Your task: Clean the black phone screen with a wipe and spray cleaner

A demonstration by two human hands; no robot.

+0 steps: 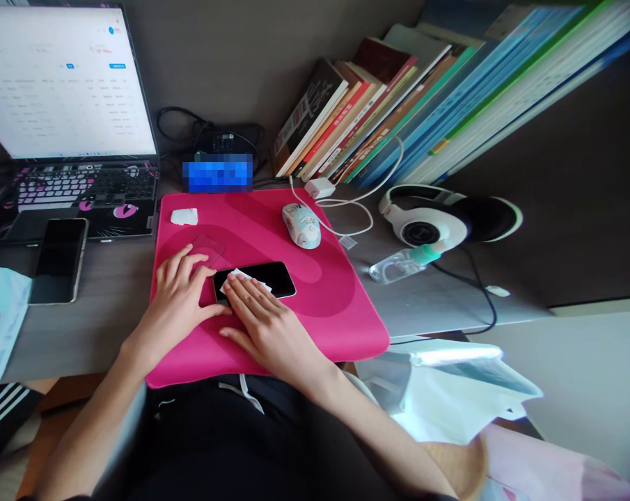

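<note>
A dark phone [276, 278] lies screen up in the middle of the pink mat [340, 313]. The left hand [182, 296] rests open and flat at its left end, seemingly to steady it. The right hand [266, 325], also flat and clasping nothing, presses a white wipe [240, 275] onto the glass.

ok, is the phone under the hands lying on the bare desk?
No. The phone under the right hand and white wipe lies on the pink mat, not on the grey desk.

i see my left hand [182, 296] steadying a black phone [262, 278] on the pink mat [315, 306] while my right hand [265, 323] presses a white wipe [241, 278] on its screen.
</note>
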